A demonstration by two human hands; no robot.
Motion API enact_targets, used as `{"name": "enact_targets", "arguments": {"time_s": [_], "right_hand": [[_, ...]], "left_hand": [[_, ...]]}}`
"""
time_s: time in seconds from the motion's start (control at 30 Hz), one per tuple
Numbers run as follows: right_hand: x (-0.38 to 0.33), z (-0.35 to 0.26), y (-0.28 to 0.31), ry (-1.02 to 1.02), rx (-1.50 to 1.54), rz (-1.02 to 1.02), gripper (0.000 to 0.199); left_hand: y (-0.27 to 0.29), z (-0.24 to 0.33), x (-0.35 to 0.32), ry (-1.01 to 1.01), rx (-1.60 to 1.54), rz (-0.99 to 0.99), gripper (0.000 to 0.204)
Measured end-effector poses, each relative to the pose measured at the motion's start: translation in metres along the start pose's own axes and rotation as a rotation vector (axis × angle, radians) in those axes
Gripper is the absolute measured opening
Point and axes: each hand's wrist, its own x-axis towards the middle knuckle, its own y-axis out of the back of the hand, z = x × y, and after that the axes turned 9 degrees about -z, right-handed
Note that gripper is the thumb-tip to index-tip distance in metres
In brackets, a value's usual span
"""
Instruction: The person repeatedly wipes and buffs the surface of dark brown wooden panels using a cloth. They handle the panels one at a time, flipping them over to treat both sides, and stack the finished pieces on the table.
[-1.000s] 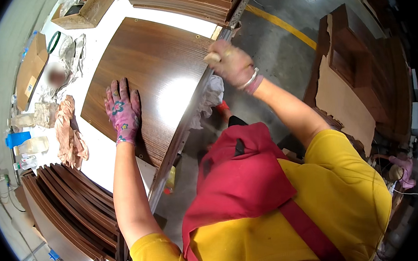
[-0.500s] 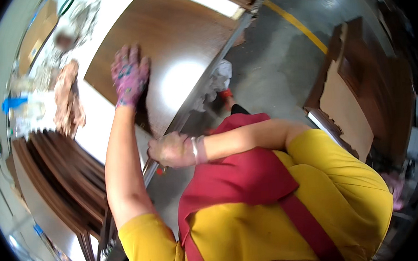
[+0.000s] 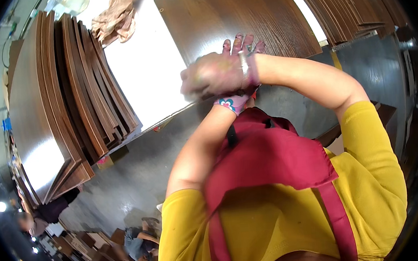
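The left hand (image 3: 238, 45) rests on the panel (image 3: 253, 11), fingers spread, gripping nothing visible; the right hand (image 3: 212, 75) overlaps it near the panel's near-left corner, blurred, finger closure unclear.

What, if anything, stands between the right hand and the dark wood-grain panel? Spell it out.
Only the left gloved hand: it is spread over the near part of the dark wood-grain panel, and the right gloved hand crosses above it. Nothing else visible intervenes; whether the right one touches the panel is hidden.

Right hand (image 3: 212, 75) blurred, left hand (image 3: 237, 45) partly hidden
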Motion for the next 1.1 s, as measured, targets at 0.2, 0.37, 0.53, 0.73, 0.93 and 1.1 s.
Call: {"name": "enact_targets", "arguments": {"time_s": [0.2,0.37,0.53,0.73,0.93,1.1], "right_hand": [[0.06,0.032,-0.019,0.427,-0.165,-0.176,0.012],[0.068,0.025,-0.021,0.37,-0.165,-0.346,0.007],[0.086,0.063,-0.012,0.538,-0.185,-0.199,0.011],[0.122,0.124,0.048,0.485,-0.217,-0.116,0.009],[0.16,0.188,0.097,0.349,-0.249,-0.031,0.004],[0.18,0.22,0.126,0.147,-0.259,0.061,0.007]], "left_hand": [[-0.003,-0.004,0.003,0.003,-0.037,0.104,0.064],[0.002,0.0,0.002,0.065,-0.166,-0.054,0.064],[0.022,0.008,0.007,0.363,-0.625,-0.569,0.064],[0.028,0.001,0.016,0.143,-0.139,-0.25,0.066],[0.024,0.004,0.012,0.139,-0.15,-0.237,0.066],[0.028,0.005,0.013,0.14,-0.186,-0.231,0.064]]}}
